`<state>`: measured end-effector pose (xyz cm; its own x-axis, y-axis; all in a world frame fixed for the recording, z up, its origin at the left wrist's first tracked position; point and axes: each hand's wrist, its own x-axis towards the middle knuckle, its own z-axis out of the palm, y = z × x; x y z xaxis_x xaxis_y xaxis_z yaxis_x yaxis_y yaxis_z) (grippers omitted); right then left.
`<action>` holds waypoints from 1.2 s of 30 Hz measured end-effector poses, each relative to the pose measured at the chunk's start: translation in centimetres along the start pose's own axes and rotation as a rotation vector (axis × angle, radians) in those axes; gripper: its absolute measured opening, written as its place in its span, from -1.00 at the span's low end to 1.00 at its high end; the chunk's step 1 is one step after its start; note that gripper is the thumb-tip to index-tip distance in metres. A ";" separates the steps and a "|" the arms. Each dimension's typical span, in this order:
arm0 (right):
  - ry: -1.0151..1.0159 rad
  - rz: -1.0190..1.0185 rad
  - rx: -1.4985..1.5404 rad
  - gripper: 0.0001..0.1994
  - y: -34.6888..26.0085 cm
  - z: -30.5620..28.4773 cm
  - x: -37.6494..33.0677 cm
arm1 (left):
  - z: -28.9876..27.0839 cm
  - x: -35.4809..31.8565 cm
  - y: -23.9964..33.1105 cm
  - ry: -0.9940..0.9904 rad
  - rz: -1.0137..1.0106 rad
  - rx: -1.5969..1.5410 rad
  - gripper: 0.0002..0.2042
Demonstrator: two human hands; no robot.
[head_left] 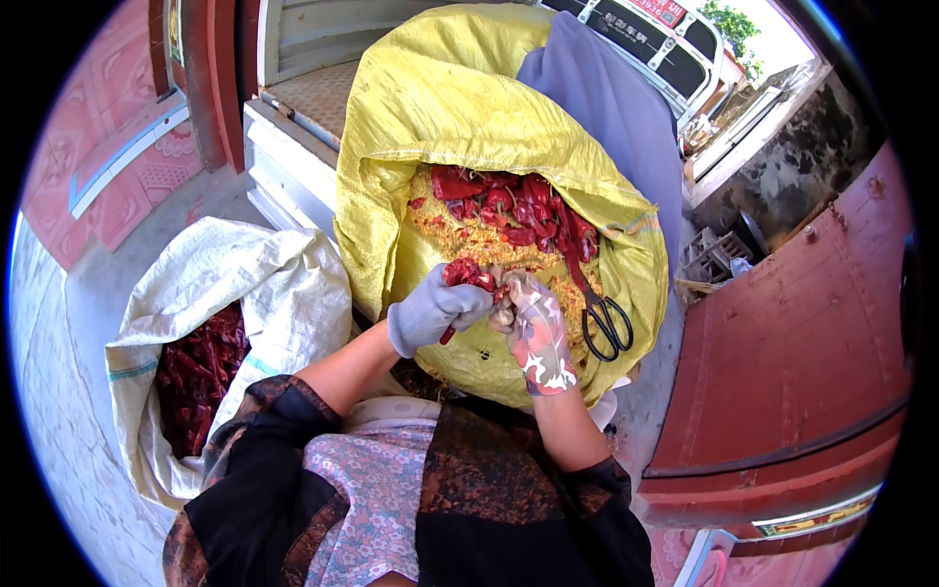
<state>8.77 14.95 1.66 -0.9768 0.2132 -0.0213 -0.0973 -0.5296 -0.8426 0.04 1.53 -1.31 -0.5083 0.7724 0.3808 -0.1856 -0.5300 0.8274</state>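
Observation:
My left hand [445, 305], in a grey glove, is closed round a dried red chili pepper [467, 273]. Against it, the fingers of my right hand [533, 328], in a camouflage-patterned glove, pinch the other end of the pepper. Both hands are over a yellow woven sack [391, 117], its mouth folded open. Inside lie a heap of dried red peppers [523, 210] and a layer of loose yellow seeds [455, 233]. Black-handled scissors [608, 331] rest on the seeds to the right of my right hand, blades pointing away among the peppers.
A white woven sack [289, 284] full of dark red dried chilies [203, 372] stands at my left. Behind the yellow sack are a grey-blue cloth [606, 88] and a white truck bed [284, 147]. A red metal door [782, 342] is on the right.

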 end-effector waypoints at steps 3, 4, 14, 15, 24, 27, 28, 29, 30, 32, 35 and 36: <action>0.047 0.054 0.030 -0.86 0.4 -0.8 0.3 | -0.3 0.2 -0.8 -0.052 0.048 -0.040 -0.82; 0.093 0.047 0.022 -0.86 0.2 -0.4 0.0 | -0.3 0.3 -0.8 -0.053 0.038 -0.050 -0.83; -0.133 -0.283 -0.974 -0.86 -2.4 -3.6 -0.9 | -1.7 -2.4 0.2 0.122 -0.105 -0.169 -0.82; -0.167 -0.284 -1.049 -0.87 -3.3 -3.7 -0.8 | -1.4 -2.3 0.6 0.147 -0.148 -0.128 -0.80; 0.016 -0.447 -1.797 -0.88 -4.9 -5.7 11.0 | -1.2 -1.9 1.1 0.079 -0.166 0.033 -0.72; 0.165 -0.161 -1.697 -0.98 -4.0 -6.9 14.0 | -1.8 -2.0 1.1 0.042 -0.175 0.026 -0.73; 0.012 -0.365 -1.940 -0.98 -4.8 -5.8 12.8 | -2.2 -2.2 0.9 0.041 -0.172 0.017 -0.73; -0.145 -0.582 -2.164 -0.95 -5.7 -5.6 11.8 | -2.2 -2.2 0.7 0.031 -0.172 0.008 -0.74; -0.117 -0.440 -1.974 -0.94 -5.5 -6.3 12.0 | -2.2 -2.3 0.6 0.031 -0.156 -0.025 -0.76; -0.124 -0.393 -2.017 -0.84 -6.1 -5.1 10.8 | -2.0 -2.0 0.5 0.029 -0.124 -0.090 -0.78; -0.209 -0.398 -2.329 -0.79 -6.2 -4.5 10.8 | -1.3 -1.8 0.1 0.069 -0.176 -0.174 -0.82; -0.208 -0.424 -2.389 -0.79 -6.1 -5.3 11.3 | -1.2 -1.7 0.1 0.072 -0.176 -0.185 -0.83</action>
<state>-0.63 24.90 3.68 -0.9835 -0.1113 0.1429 -0.0648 0.9530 0.2960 -0.15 -0.26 -2.37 -0.5123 0.8347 0.2018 -0.4236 -0.4500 0.7861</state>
